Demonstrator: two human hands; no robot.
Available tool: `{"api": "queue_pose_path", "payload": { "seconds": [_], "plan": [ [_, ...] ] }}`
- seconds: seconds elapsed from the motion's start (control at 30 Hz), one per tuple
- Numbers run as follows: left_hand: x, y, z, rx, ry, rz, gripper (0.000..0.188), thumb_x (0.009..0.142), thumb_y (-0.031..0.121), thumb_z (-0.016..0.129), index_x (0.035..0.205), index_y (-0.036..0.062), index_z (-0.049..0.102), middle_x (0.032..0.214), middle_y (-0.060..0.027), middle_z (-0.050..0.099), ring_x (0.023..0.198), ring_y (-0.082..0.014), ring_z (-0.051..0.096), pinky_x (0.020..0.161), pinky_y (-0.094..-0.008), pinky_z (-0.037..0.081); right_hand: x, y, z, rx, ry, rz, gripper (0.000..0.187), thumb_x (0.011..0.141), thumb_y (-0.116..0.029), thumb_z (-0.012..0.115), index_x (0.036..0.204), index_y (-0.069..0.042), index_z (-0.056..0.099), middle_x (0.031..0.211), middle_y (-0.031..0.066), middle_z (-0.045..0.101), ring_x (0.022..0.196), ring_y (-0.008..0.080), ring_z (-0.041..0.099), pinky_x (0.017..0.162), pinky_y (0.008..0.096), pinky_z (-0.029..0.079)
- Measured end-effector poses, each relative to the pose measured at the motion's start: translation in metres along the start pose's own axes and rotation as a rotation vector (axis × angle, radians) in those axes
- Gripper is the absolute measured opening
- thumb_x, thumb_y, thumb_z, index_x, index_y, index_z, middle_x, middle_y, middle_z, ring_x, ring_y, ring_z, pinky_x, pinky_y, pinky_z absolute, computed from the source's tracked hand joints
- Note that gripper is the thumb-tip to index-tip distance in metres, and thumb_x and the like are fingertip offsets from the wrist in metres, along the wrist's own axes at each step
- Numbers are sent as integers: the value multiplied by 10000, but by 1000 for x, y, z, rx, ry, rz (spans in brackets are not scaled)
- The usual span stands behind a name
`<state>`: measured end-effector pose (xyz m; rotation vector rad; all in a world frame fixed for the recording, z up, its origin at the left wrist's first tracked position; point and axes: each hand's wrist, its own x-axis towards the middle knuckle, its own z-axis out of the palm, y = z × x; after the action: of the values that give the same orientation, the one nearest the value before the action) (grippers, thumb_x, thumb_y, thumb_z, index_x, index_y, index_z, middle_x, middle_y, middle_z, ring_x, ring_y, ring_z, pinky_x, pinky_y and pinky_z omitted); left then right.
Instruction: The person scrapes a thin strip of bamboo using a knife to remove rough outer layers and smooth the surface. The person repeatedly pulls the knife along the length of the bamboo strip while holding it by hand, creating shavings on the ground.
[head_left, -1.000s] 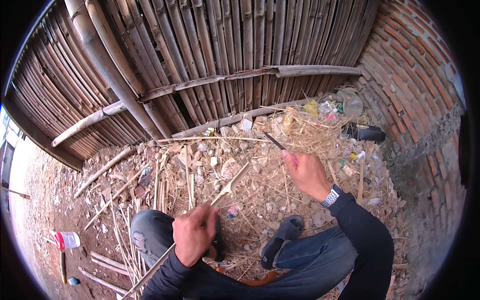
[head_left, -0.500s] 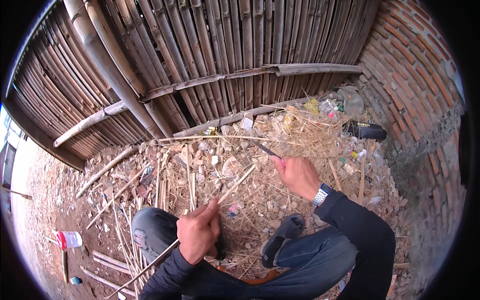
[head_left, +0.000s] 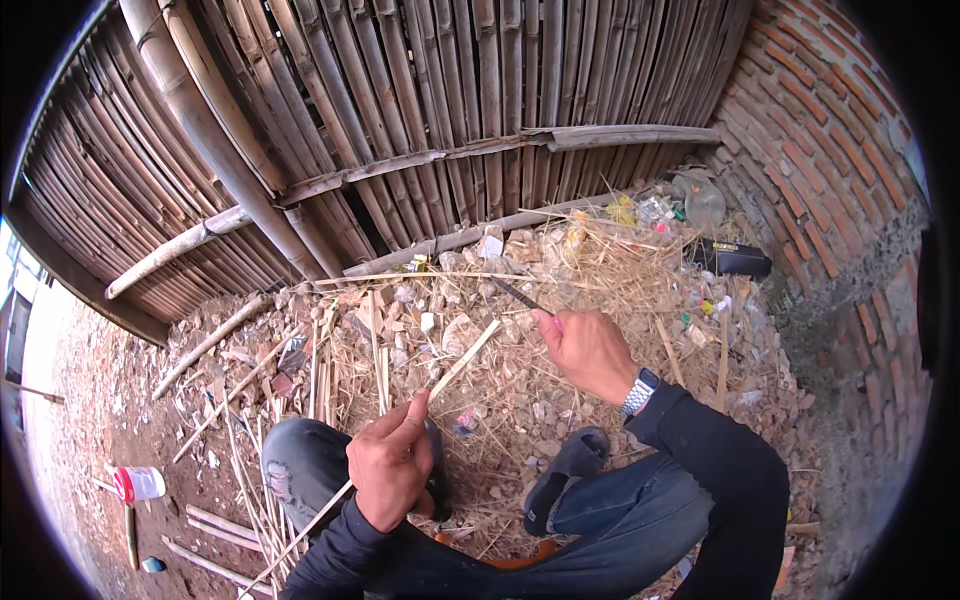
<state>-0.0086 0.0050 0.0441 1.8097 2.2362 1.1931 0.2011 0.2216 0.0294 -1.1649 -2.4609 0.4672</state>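
My left hand (head_left: 392,462) is closed round a long pale bamboo strip (head_left: 466,358). One end points up and away to the right; the other runs down past my left forearm. A knife (head_left: 514,293) with a dark narrow blade and a pinkish handle is gripped in my right hand (head_left: 590,352), its tip pointing up and to the left. The blade is apart from the strip. Most of the handle is hidden by my fingers.
A bamboo slat wall (head_left: 420,120) stands ahead, and a brick wall (head_left: 830,160) at the right. More split strips (head_left: 322,370) lie by my left knee. Rubble, straw and litter cover the ground. A red-and-white tub (head_left: 140,483) sits far left, a black case (head_left: 732,258) at right.
The strip has turned slightly in my left hand, showing a broader face, and its tip has shifted left. Both hands have moved slightly left; the knife stays in my right hand.
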Motion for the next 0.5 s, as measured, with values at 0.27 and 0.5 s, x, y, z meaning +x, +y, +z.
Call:
{"api": "queue_pose_path", "payload": {
  "seconds": [0.27,0.5],
  "plan": [
    [3,-6,3,-36,52,31,308,875,-88,691,1160,0,768,795,-169,710,636,-273,701,614,-337,535,-21,-53,-16,153,-106,-131,591,1082,-435,533,690,-4,628,488,200,549,428,385,571,435,494,443],
    [2,2,-7,-104,-85,-147,251,899,-3,710,1145,-26,756,746,-174,687,589,-281,682,578,-341,513,1,3,11,-47,44,-64,601,1094,-433,513,675,-17,623,483,192,549,424,353,571,425,480,439]
  ]
}}
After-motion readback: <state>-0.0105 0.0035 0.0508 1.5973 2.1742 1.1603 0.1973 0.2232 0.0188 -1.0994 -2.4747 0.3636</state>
